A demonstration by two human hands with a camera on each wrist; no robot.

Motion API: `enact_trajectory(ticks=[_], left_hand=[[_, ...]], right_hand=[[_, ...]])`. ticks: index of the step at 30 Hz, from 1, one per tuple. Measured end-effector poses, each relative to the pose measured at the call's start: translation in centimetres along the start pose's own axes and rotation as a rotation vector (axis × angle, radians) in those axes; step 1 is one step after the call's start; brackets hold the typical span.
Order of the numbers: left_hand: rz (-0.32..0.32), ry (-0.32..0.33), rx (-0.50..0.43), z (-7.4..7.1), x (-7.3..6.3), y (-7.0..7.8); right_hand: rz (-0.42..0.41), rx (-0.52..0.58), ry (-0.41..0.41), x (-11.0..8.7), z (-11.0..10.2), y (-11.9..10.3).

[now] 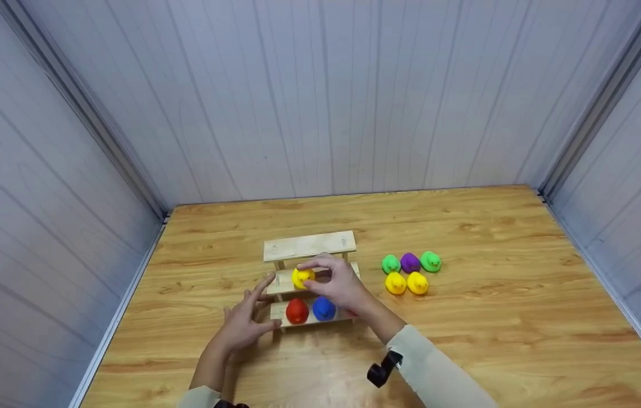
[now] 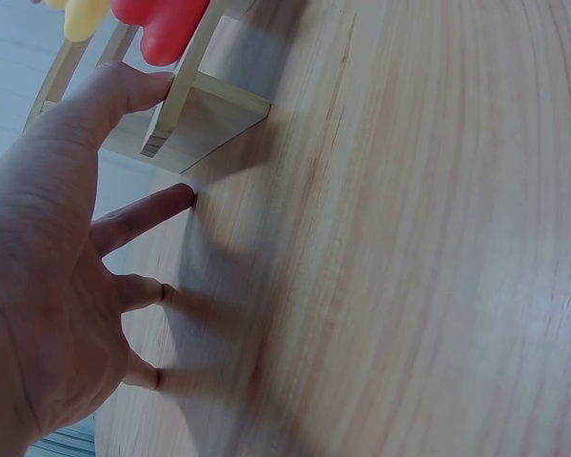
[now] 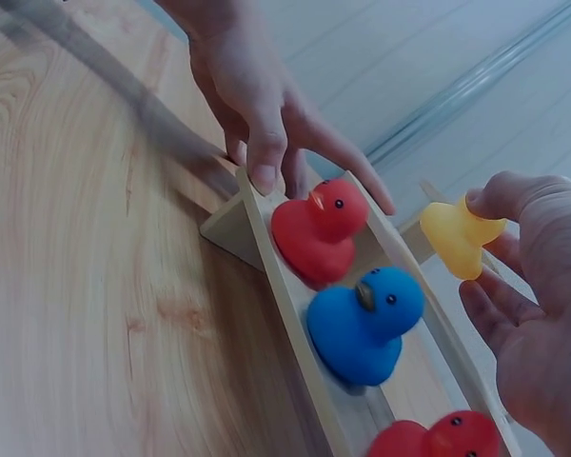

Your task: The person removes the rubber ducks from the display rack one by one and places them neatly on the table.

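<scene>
A stepped wooden rack (image 1: 309, 246) stands on the table. My right hand (image 1: 340, 283) pinches a yellow rubber duck (image 1: 301, 277) between thumb and fingers at the middle step; whether the duck touches the step I cannot tell. On the bottom step sit a red duck (image 3: 314, 233), a blue duck (image 3: 362, 328) and, mostly behind my right hand in the head view, another red duck (image 3: 436, 438). My left hand (image 1: 242, 323) is spread at the rack's left end, its thumb touching the bottom step's edge. Its other fingers extend, several fingertips down by the tabletop.
Right of the rack, loose ducks stand in two rows: green (image 1: 391, 264), purple (image 1: 410, 262) and green (image 1: 431, 261) behind, yellow (image 1: 395, 283) and yellow (image 1: 417, 283) in front. Pale panel walls (image 1: 320, 102) bound the wooden table (image 1: 501, 317) at the back and sides.
</scene>
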State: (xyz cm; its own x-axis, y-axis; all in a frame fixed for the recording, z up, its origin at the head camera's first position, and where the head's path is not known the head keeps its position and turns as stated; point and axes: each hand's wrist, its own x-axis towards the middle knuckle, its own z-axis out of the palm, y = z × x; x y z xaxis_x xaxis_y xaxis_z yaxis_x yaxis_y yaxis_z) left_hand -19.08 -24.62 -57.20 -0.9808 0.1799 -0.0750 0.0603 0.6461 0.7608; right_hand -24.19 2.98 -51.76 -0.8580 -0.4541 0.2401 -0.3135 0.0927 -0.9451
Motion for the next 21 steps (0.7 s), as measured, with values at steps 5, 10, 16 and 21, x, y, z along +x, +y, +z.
enact_trajectory(ticks=[5,10,16,21], left_hand=[[-0.003,-0.001,0.001,0.1,-0.1,0.0],[-0.011,-0.003,0.007,0.1,-0.1,0.1],[0.001,0.000,0.009,0.1,-0.1,0.0],[0.006,-0.001,0.006,0.1,-0.1,0.0]], right_hand=[[-0.018,-0.009,0.011,-0.5,-0.9,-0.1],[-0.015,-0.020,0.035,-1.0,-1.9,-0.2],[-0.003,-0.020,0.053,-1.6,-3.1,0.0],[-0.009,-0.043,0.078,-2.1,-4.0,0.2]])
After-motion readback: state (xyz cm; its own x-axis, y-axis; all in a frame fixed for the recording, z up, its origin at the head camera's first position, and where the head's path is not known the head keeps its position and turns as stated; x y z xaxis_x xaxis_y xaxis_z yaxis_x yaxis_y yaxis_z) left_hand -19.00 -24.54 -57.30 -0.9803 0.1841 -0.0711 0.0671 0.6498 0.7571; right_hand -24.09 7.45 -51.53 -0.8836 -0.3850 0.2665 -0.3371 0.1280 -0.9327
